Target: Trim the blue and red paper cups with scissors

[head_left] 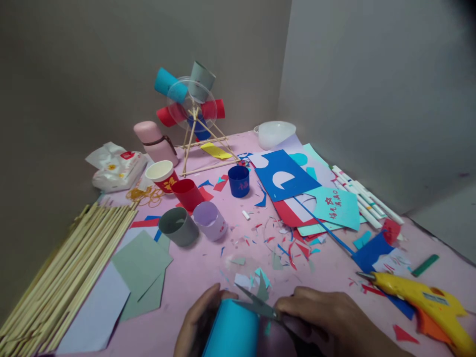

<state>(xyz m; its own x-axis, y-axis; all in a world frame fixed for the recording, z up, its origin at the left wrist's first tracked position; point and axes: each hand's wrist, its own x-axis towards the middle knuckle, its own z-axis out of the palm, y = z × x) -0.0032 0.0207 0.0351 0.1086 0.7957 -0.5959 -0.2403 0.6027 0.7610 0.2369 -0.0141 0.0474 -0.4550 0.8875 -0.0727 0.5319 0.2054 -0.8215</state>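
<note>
At the bottom edge my left hand [195, 325] curls round a light blue paper tube [232, 332] and holds it over the pink table [208, 267]. My right hand [327, 317] grips a pair of scissors [258, 305]. Their blades point left and rest against the top rim of the tube. Small blue and grey paper scraps [256, 280] lie just beyond the blades.
A paper-cup wheel model [191, 101] stands at the back on sticks. Several cups [186, 208], a pink flask [156, 143], bamboo skewers [70, 275], paper sheets [284, 176], markers [366, 198], a white bowl [275, 133] and a yellow glue gun [427, 302] surround the hands.
</note>
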